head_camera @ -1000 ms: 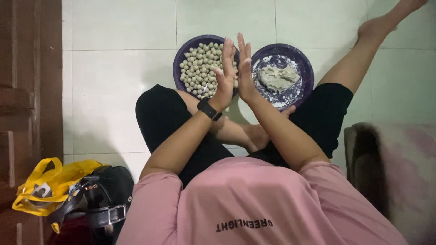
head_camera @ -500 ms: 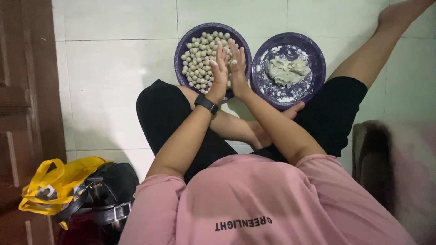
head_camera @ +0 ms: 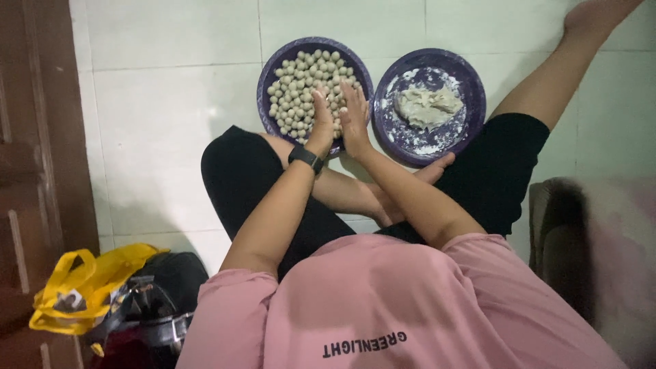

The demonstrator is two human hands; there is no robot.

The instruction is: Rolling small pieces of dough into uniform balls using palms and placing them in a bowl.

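Observation:
I sit on a white tiled floor with two purple plates in front of me. The left plate (head_camera: pixel 268 76) is heaped with several small pale dough balls (head_camera: pixel 301 89). The right plate (head_camera: pixel 471 116) holds a lump of dough (head_camera: pixel 427 106) on scattered flour. My left hand (head_camera: pixel 321 126), with a black watch on its wrist, and my right hand (head_camera: pixel 354 116) are pressed palm to palm with straight fingers, over the near edge of the ball plate. Whatever lies between the palms is hidden.
A yellow bag (head_camera: pixel 82 287) and a black bag (head_camera: pixel 160 301) lie at my lower left beside a brown wooden door (head_camera: pixel 34 171). A padded brown and pink seat (head_camera: pixel 594 253) stands at the right. My legs are spread around the plates.
My joined hands have slid from the gap between the two plates to the near edge of the ball plate, and the fingers have closed flatter together.

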